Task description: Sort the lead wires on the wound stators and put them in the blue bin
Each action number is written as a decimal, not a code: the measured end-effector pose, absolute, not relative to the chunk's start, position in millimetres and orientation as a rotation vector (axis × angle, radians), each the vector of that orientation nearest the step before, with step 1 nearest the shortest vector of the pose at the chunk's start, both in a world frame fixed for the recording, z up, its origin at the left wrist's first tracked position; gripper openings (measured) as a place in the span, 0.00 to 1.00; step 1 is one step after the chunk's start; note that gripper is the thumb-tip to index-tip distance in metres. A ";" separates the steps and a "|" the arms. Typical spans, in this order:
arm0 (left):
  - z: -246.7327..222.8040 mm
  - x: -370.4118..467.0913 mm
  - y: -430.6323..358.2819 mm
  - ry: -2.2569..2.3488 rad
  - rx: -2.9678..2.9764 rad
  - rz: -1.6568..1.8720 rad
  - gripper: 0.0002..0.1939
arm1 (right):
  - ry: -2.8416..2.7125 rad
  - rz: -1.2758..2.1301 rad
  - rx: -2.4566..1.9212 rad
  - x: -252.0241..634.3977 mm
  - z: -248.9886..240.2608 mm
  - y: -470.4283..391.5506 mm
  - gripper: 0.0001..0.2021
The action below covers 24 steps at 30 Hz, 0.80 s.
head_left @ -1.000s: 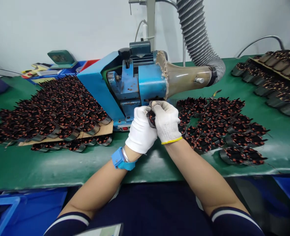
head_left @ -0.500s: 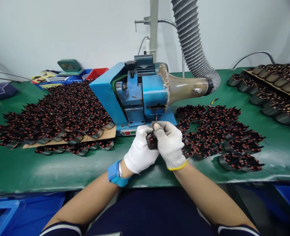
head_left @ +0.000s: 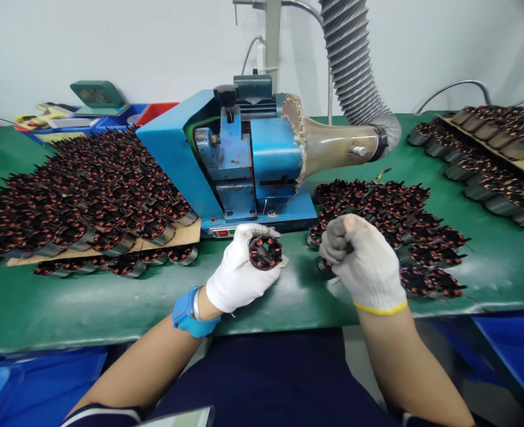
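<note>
In the head view my left hand (head_left: 239, 274), in a white glove, is wrapped round a motor stator (head_left: 265, 254). The stator's open end faces up, showing a black insulator and copper windings, and thin wire ends stick out above it. My right hand (head_left: 362, 258), in a greyish-white glove with a yellow cuff, is closed with its fingers curled in. It hovers at the near left edge of the right-hand group of stators (head_left: 373, 204). Whatever lies inside its fingers, if anything, is hidden.
A blue belt-driven machine (head_left: 226, 160) stands ahead, with a clear funnel (head_left: 337, 145) and grey duct hose (head_left: 355, 71). Many stators (head_left: 106, 190) stand on a board (head_left: 173, 243) at left, more (head_left: 502, 160) at far right. Coloured bins (head_left: 124, 115) sit behind.
My right hand has left the stator and moved right, to the right-hand stators. My left hand keeps hold of its stator, now turned open end up. The view has shifted slightly.
</note>
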<state>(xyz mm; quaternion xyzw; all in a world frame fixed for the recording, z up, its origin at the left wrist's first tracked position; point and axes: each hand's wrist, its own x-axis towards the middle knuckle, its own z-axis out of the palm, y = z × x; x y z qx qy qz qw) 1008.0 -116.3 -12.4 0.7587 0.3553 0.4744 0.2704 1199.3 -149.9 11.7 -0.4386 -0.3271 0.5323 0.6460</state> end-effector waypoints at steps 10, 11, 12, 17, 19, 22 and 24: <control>-14.9 1001.8 -118.6 1.058 2.117 1.141 0.29 | -1.004 0.989 -1.152 1144.6 -4.6 -136.8 0.10; -15.0 1001.3 -119.1 1.040 2.146 1.117 0.28 | -0.942 1.002 -1.132 1148.2 -1.1 -129.7 0.10; -15.0 1001.2 -119.6 1.022 2.178 1.108 0.27 | -0.849 0.997 -1.092 1152.7 2.1 -122.9 0.10; -14.2 1005.2 -120.8 1.132 2.216 1.240 0.30 | -0.600 0.965 -0.950 1158.9 2.4 -113.5 0.11; -13.9 1007.2 -120.5 1.165 2.205 1.234 0.31 | -0.691 1.103 -1.003 1148.6 -2.9 -119.4 0.13; -14.1 1009.7 -118.3 1.168 2.177 1.206 0.27 | -0.681 1.220 -1.013 1132.0 -7.5 -122.3 0.12; -14.6 1011.7 -114.7 1.187 2.164 1.226 0.26 | -0.631 1.209 -1.016 1126.2 -6.5 -115.9 0.10</control>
